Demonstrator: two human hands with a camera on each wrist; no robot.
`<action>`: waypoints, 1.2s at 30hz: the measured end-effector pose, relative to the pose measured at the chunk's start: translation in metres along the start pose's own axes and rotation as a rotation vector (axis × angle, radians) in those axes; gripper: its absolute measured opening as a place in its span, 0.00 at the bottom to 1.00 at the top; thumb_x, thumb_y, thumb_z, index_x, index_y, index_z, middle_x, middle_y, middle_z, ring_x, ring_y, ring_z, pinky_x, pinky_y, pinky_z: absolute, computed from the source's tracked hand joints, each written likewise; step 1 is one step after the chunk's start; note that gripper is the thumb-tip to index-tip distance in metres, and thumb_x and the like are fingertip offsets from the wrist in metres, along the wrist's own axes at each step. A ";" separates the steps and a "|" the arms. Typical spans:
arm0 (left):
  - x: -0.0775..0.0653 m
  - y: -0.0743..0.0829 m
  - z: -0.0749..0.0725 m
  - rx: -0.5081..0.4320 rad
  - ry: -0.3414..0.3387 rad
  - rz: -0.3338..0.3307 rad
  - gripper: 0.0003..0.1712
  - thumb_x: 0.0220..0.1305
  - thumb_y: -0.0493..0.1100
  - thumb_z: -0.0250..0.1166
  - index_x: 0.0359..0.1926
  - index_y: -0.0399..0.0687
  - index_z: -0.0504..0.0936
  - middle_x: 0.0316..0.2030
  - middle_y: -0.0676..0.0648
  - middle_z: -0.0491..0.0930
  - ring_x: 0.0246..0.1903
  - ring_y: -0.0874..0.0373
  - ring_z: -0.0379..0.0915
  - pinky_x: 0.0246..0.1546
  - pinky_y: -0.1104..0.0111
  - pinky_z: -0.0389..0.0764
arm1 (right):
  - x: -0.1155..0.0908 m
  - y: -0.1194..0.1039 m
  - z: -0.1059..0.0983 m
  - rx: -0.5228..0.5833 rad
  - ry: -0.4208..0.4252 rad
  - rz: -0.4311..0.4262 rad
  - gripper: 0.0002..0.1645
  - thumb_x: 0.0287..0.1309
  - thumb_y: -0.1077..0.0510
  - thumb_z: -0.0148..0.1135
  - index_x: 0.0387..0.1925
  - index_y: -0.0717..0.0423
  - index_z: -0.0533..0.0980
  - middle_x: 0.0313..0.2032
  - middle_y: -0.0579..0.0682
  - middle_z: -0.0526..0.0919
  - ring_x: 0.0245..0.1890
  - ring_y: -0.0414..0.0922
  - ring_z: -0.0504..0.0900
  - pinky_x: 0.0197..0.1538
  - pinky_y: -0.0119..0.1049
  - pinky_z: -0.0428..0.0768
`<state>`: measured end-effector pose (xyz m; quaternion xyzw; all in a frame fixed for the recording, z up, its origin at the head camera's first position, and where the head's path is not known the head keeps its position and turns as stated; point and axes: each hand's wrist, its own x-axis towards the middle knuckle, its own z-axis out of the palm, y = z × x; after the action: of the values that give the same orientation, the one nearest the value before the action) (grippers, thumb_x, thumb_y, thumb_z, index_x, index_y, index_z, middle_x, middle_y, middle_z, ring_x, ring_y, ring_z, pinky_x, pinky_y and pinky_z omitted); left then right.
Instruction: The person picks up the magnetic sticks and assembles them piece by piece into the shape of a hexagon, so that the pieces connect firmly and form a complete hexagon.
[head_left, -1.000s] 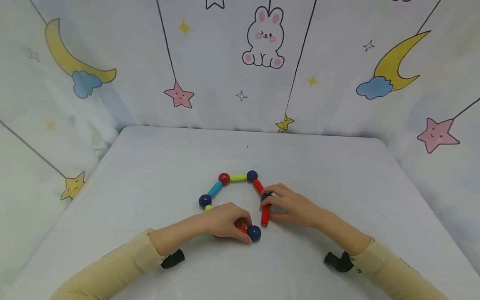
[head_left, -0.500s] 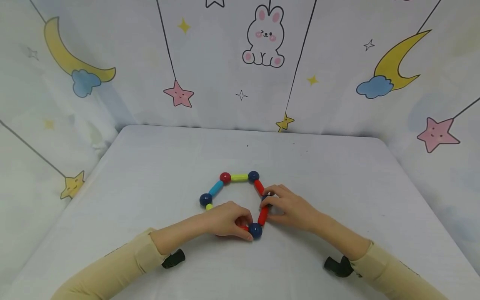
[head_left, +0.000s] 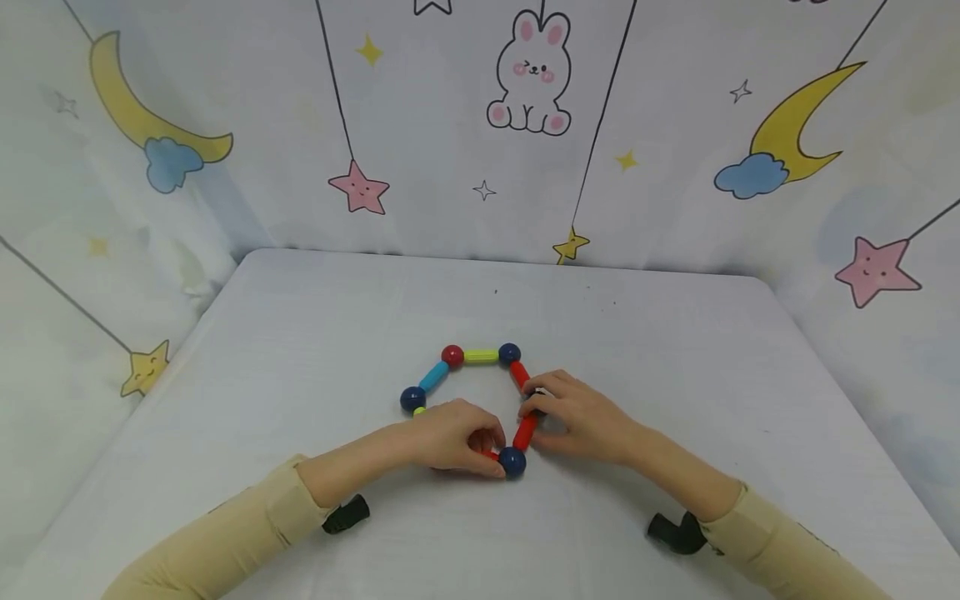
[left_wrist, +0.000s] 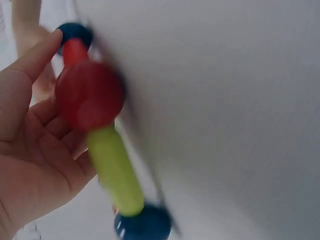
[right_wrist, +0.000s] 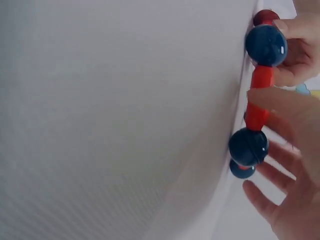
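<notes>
Magnetic balls and rods form a ring on the table. Its far side has a red ball [head_left: 452, 356], a yellow-green rod [head_left: 481, 357] and a blue ball [head_left: 510, 354]. My left hand [head_left: 455, 435] pinches the front red rod, right beside the front blue ball [head_left: 512, 462]. It hides part of the ring in the head view; the left wrist view shows another red ball [left_wrist: 90, 95] and yellow-green rod [left_wrist: 116, 170] there. With thumb and fingers, my right hand [head_left: 581, 417] pinches the right red rod [right_wrist: 262, 77], which meets the front blue ball.
A white cloth covers the table [head_left: 337, 308]. Behind it hangs a white curtain [head_left: 435, 100] printed with moons, stars and a rabbit. Dark objects [head_left: 347, 514] show beneath both sleeves at the wrists.
The right red rod's near end has swung left toward the front blue ball, closing the gap between them. The ring has shifted slightly right; both hands keep their grip.
</notes>
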<state>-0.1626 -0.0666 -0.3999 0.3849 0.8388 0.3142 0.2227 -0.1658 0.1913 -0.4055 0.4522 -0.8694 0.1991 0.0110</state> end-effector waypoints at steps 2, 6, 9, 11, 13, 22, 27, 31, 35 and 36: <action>-0.002 -0.002 -0.011 0.037 0.059 -0.020 0.17 0.59 0.52 0.71 0.45 0.49 0.83 0.32 0.57 0.79 0.33 0.64 0.73 0.34 0.73 0.76 | 0.000 -0.002 -0.001 0.031 -0.030 -0.013 0.23 0.51 0.54 0.73 0.50 0.44 0.79 0.57 0.48 0.74 0.60 0.44 0.67 0.56 0.45 0.75; -0.008 -0.013 -0.038 0.204 0.289 -0.132 0.19 0.61 0.51 0.69 0.48 0.45 0.82 0.42 0.49 0.80 0.40 0.56 0.76 0.39 0.66 0.79 | -0.001 -0.009 -0.003 0.119 -0.114 -0.005 0.23 0.52 0.48 0.71 0.51 0.39 0.78 0.60 0.44 0.72 0.63 0.43 0.61 0.60 0.50 0.72; -0.011 -0.028 -0.053 0.267 0.361 -0.284 0.22 0.61 0.52 0.69 0.49 0.42 0.80 0.43 0.45 0.80 0.39 0.52 0.76 0.38 0.62 0.79 | -0.002 -0.012 -0.001 0.140 -0.151 0.012 0.21 0.54 0.40 0.68 0.49 0.37 0.78 0.59 0.42 0.71 0.64 0.42 0.60 0.61 0.51 0.70; -0.012 -0.038 -0.058 0.245 0.326 -0.352 0.23 0.61 0.52 0.68 0.50 0.41 0.80 0.41 0.45 0.80 0.37 0.53 0.76 0.35 0.62 0.79 | -0.003 -0.013 0.000 0.136 -0.156 0.021 0.22 0.54 0.36 0.68 0.48 0.36 0.77 0.58 0.40 0.72 0.64 0.41 0.60 0.61 0.49 0.70; -0.011 -0.046 -0.059 0.192 0.276 -0.377 0.22 0.61 0.52 0.68 0.48 0.41 0.81 0.37 0.47 0.80 0.34 0.55 0.75 0.33 0.65 0.77 | -0.003 -0.012 0.002 0.132 -0.154 0.023 0.23 0.52 0.34 0.68 0.47 0.37 0.77 0.57 0.39 0.73 0.63 0.40 0.61 0.61 0.46 0.71; 0.003 -0.053 -0.052 0.138 0.289 -0.325 0.15 0.62 0.48 0.68 0.45 0.43 0.82 0.32 0.51 0.80 0.31 0.58 0.73 0.30 0.68 0.75 | -0.007 -0.003 0.001 0.112 -0.132 0.024 0.25 0.52 0.33 0.68 0.46 0.40 0.77 0.49 0.34 0.74 0.58 0.37 0.65 0.58 0.41 0.72; 0.004 -0.053 -0.051 0.123 0.262 -0.295 0.21 0.63 0.51 0.67 0.51 0.43 0.80 0.36 0.50 0.80 0.35 0.58 0.75 0.33 0.68 0.77 | -0.011 0.004 -0.006 0.102 -0.128 0.064 0.27 0.53 0.35 0.68 0.51 0.41 0.78 0.56 0.39 0.72 0.61 0.39 0.63 0.57 0.41 0.75; 0.001 -0.054 -0.053 0.065 0.227 -0.313 0.25 0.61 0.53 0.68 0.53 0.43 0.80 0.37 0.50 0.80 0.37 0.56 0.75 0.36 0.67 0.78 | -0.014 0.014 -0.011 0.059 -0.104 0.092 0.26 0.55 0.37 0.68 0.53 0.41 0.77 0.61 0.44 0.70 0.64 0.43 0.60 0.57 0.42 0.76; 0.001 -0.056 -0.051 0.018 0.226 -0.313 0.21 0.61 0.49 0.68 0.50 0.41 0.81 0.33 0.50 0.78 0.33 0.57 0.74 0.33 0.69 0.77 | -0.016 0.022 -0.013 0.088 -0.096 0.129 0.21 0.55 0.40 0.69 0.48 0.41 0.77 0.60 0.44 0.71 0.61 0.42 0.63 0.57 0.41 0.75; 0.001 -0.057 -0.050 0.010 0.231 -0.304 0.20 0.62 0.48 0.67 0.49 0.40 0.81 0.32 0.50 0.77 0.32 0.57 0.73 0.31 0.69 0.77 | -0.017 0.024 -0.013 0.106 -0.093 0.136 0.20 0.55 0.40 0.69 0.46 0.41 0.77 0.59 0.44 0.71 0.60 0.41 0.64 0.57 0.41 0.75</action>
<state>-0.2225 -0.1120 -0.4045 0.2160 0.9089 0.3147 0.1678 -0.1766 0.2209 -0.4052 0.4009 -0.8858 0.2238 -0.0668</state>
